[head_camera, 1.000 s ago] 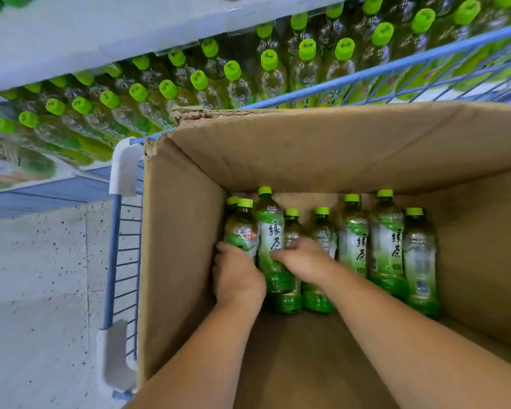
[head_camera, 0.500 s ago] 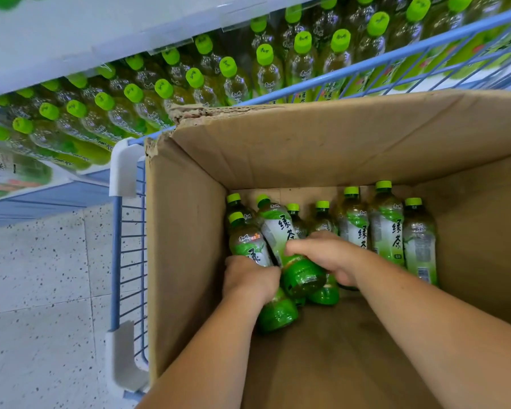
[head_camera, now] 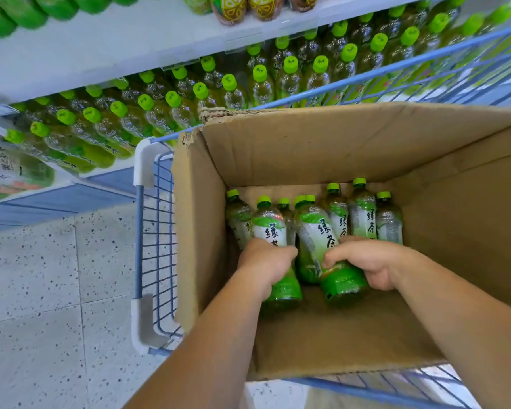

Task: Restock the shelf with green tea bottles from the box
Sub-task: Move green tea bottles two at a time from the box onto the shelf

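Observation:
A large cardboard box (head_camera: 351, 149) sits in a blue wire cart, with several green tea bottles standing along its far wall. My left hand (head_camera: 264, 265) grips one green tea bottle (head_camera: 270, 228) around its middle, lifted clear of the row. My right hand (head_camera: 369, 261) grips a second green tea bottle (head_camera: 316, 231), tilted with its base toward me. More bottles (head_camera: 363, 214) stay upright at the back right of the box. Beyond the cart, the shelf (head_camera: 71, 57) carries rows of green-capped tea bottles (head_camera: 171, 101).
The blue wire cart (head_camera: 157, 231) with white corner guards surrounds the box. Speckled floor tiles (head_camera: 42, 290) lie to the left. An upper shelf holds other drink bottles (head_camera: 248, 7). The near half of the box floor is bare cardboard.
Both hands closed round a bottle each and raised them out of the row toward me; the bottles now tilt with their bases up. The view shifted slightly.

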Tool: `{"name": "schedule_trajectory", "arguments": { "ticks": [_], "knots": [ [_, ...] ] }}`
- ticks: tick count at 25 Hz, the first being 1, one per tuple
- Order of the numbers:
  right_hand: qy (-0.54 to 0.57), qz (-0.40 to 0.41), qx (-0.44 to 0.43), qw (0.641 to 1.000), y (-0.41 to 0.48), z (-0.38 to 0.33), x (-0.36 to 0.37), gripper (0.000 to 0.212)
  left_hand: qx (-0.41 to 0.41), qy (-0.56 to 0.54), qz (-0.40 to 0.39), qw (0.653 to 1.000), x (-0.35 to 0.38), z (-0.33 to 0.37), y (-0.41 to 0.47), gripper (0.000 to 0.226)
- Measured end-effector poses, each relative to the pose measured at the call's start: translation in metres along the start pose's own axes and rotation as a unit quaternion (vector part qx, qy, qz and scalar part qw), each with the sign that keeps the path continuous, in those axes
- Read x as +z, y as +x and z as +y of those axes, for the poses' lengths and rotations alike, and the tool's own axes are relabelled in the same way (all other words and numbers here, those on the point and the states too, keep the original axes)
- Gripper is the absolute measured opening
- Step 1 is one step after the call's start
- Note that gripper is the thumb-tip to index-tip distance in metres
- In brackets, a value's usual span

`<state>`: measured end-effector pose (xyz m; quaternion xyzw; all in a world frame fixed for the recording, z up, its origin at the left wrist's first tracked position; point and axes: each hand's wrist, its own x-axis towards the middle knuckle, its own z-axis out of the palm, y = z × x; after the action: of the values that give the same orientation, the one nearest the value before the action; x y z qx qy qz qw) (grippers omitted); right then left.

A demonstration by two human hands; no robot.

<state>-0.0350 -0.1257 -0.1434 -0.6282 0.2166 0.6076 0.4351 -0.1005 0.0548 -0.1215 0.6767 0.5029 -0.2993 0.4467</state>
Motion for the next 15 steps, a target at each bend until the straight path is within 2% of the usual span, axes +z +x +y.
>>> {"name": "schedule_trajectory", "arguments": {
  "ticks": [2, 4, 8, 12, 15],
  "knots": [
    [-0.002, 0.021, -0.024, 0.999, -0.030, 0.001, 0.007, 0.077, 0.034, -0.022, -0.023, 0.999, -0.011, 0.003, -0.030, 0.029],
    [-0.015, 0.055, -0.052, 0.997, -0.061, 0.001, 0.018, 0.090, 0.064, -0.036, -0.045, 0.996, -0.024, 0.002, -0.061, 0.034],
    [-0.013, 0.117, -0.122, 0.986, -0.118, 0.001, 0.043, 0.079, 0.132, -0.059, -0.058, 0.988, -0.052, -0.004, -0.110, 0.040],
    [-0.008, 0.159, -0.180, 0.971, -0.167, -0.006, 0.073, 0.071, 0.183, -0.100, -0.050, 0.977, -0.096, -0.006, -0.153, 0.022],
    [-0.031, 0.201, -0.229, 0.952, -0.200, -0.018, 0.094, 0.052, 0.209, -0.124, -0.069, 0.968, -0.130, -0.010, -0.173, 0.027]
  ]
}}
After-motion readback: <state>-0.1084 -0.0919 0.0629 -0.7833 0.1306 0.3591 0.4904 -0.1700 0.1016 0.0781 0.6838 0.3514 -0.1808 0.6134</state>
